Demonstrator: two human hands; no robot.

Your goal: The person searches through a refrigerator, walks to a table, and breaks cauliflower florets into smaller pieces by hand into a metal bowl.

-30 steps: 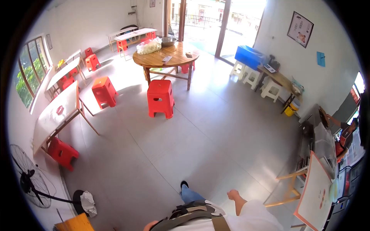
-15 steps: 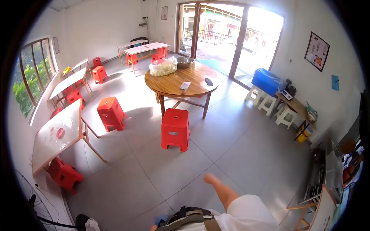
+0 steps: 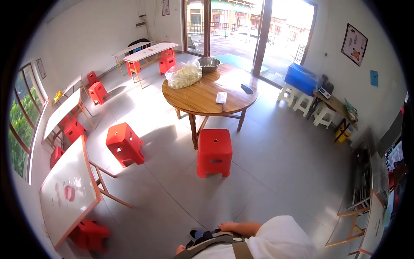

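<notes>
Right hand [image 3: 225,226] low at the waist, fingers curled; cannot tell whether it holds anything. Left hand [image 3: 180,249] mostly cut off, grip unreadable. Work at the round table [image 3: 194,98] looks not under way: bag [image 3: 184,77] of pale pieces, bowl [image 3: 209,64] just beside it, phone [image 3: 246,89] near the rim, all beyond both hands. Red stool [image 3: 214,151] in front, nearest. Grey tiled floor [image 3: 280,172], white walls [image 3: 99,26], sunlit glass door [image 3: 262,41] behind.
</notes>
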